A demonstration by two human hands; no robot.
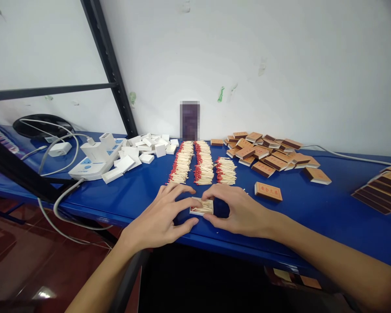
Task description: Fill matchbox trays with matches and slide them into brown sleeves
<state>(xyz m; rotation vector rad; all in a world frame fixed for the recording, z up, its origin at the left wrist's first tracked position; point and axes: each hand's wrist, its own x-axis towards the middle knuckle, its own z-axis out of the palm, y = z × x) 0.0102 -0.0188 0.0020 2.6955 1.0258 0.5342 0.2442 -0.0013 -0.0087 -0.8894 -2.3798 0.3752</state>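
Observation:
A small white matchbox tray [197, 213] filled with matches [204, 206] lies on the blue table near its front edge. My right hand [239, 211] grips the tray's right end between thumb and fingers. My left hand [166, 213] is open, its index fingertip touching the matches at the tray's left side and its thumb apart from it. Just beyond my hands, red-tipped matches are laid in piles: a left row [181, 163], a middle row [203, 163] and a shorter right pile [226, 170]. To the right lies a single orange matchbox sleeve [268, 191].
Many white trays [125, 163] are heaped at the left beside a power strip [93, 167] with chargers and cables. Orange matchboxes [273, 158] are heaped at the right, with stacked ones [382, 191] farther right. A black shelf post [109, 65] rises at the left.

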